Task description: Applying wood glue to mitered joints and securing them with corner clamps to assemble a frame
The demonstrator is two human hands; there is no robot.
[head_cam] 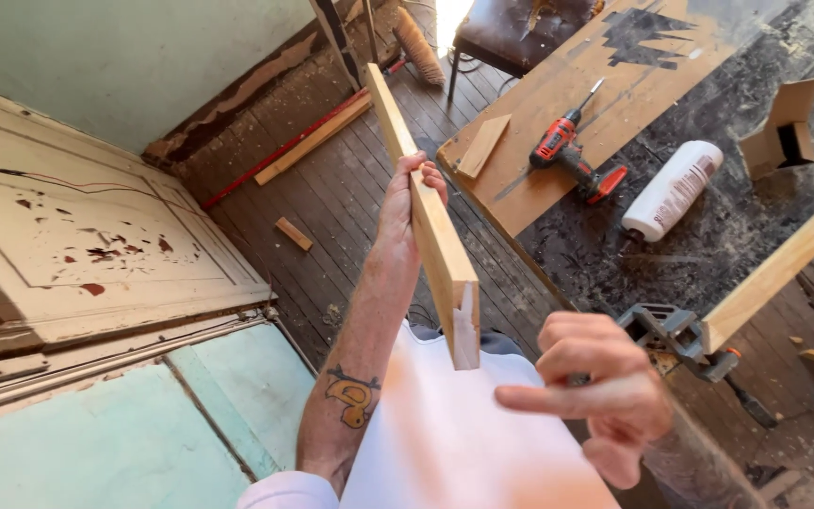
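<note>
The old door [68,226] fills the left of the frame, white with flaked paint, lying over a pale green panel [96,443] at the lower left. The dark wood floor [332,198] runs through the middle. The tabletop [699,226] takes the upper right; it is dark and dusty, and a plywood sheet [558,104] lies across its upper part.

The board [431,221] is the thing in hand. It is a long, light plank held in the air at the centre of the frame, edge up, running from the upper middle down toward the camera. Its near end shows a cut notch. The left hand [405,203] grasps it at the middle; the fingers [431,174] are wrapped over its top edge. The right hand [595,391], at the lower right, holds nothing: its fingers are loosely curled and one finger points left, just below the near end of the board but not touching it.

I judge that the step is checking: the person looks along the board and at the notch. The next move probably calls for a steady grip and a place to put the board down.

At the right edge, a second plank [784,264] sits in a clamp [675,335]. On the tabletop lie a white bottle [673,188], a red drill [567,151], an open carton [789,127] and a small offcut [482,144].
</note>
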